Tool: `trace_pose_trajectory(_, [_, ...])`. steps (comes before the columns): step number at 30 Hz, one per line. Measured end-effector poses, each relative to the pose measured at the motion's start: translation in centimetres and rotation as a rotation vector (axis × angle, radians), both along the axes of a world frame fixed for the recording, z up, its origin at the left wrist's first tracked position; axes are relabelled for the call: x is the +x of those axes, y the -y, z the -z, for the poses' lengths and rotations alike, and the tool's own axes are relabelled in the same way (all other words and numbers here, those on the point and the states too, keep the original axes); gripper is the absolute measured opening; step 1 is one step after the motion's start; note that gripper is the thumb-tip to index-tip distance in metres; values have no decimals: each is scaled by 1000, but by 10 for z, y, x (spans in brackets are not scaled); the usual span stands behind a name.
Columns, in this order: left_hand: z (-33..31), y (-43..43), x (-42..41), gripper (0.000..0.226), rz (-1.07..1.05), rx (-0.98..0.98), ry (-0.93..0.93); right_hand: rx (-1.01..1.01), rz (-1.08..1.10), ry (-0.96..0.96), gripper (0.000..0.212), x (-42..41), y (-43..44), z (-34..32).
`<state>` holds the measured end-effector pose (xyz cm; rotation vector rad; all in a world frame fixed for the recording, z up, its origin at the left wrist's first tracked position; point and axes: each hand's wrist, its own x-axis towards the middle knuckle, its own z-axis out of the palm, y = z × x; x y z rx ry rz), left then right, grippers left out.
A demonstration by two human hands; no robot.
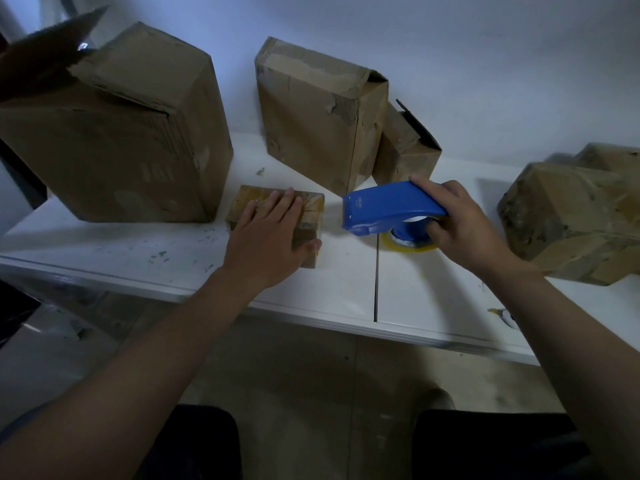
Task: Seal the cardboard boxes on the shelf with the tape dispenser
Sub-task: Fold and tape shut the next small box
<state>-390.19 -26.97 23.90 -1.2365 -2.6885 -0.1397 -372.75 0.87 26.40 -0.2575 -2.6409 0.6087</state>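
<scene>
A small flat cardboard box (313, 206), glossy with tape on top, lies on the white shelf (138, 244) near its front edge. My left hand (273, 233) rests flat on its top, fingers straight and thumb along the box's right side. Just to the right, my right hand (457, 220) grips a blue tape dispenser (384, 209) by its handle; the dispenser's front end points left at the small box, a short gap away. Its yellowish tape roll (408, 245) touches the shelf surface.
A large box (114, 140) with a raised flap stands at the left. A medium box (311, 116) and a smaller open one (405, 150) stand against the white wall. Another worn box (571, 213) lies at the right. A seam (375, 282) splits the shelf.
</scene>
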Motion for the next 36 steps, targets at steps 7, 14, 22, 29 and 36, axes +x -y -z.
trace_pose_trajectory(7, [0, 0, -1, 88, 2, 4, 3, 26, 7, 4, 77, 2, 2, -2])
trace_pose_trajectory(14, [2, 0, -2, 81, -1, 11, -2, 2, 29, 9, 78, 11, 7, -6])
trace_pose_trajectory(22, [0, -2, 1, 82, -16, 3, 26, 103, 120, 97, 77, 0, 25, -19])
trace_pose_trajectory(29, [-2, -2, 1, 88, -10, 9, 29, 89, 189, 265, 71, -18, 45, -40])
trace_pose_trajectory(36, [-2, -4, 1, 85, -7, 32, 64, 40, 225, 356, 63, -28, 66, -63])
